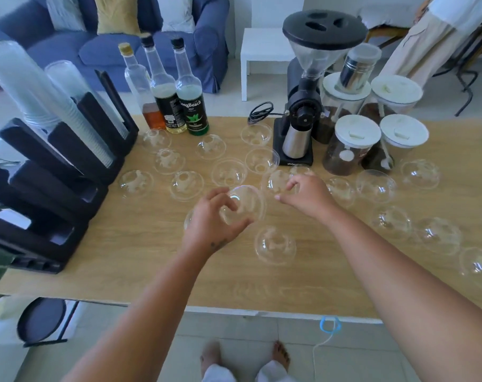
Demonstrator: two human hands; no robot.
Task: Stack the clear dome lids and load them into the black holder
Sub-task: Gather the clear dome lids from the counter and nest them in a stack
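Several clear dome lids lie scattered over the wooden table [151, 271]. My left hand [210, 219] grips a clear dome lid [246, 204] just above the table, fingers curled round its rim. My right hand [306, 195] reaches over another dome lid [275, 181], with thumb and fingers pinching at its top. A loose dome lid [275, 245] sits just in front of both hands. The black holder [49, 194] stands at the table's left edge, with tall stacks of clear cups [69, 106] in its rear slots.
Three syrup bottles [176, 92] stand at the back centre. A black coffee grinder [303, 106] and several white-lidded jars [352, 144] of coffee stand at the back right. A person in light clothes stands at the far right. A blue sofa lies beyond the table.
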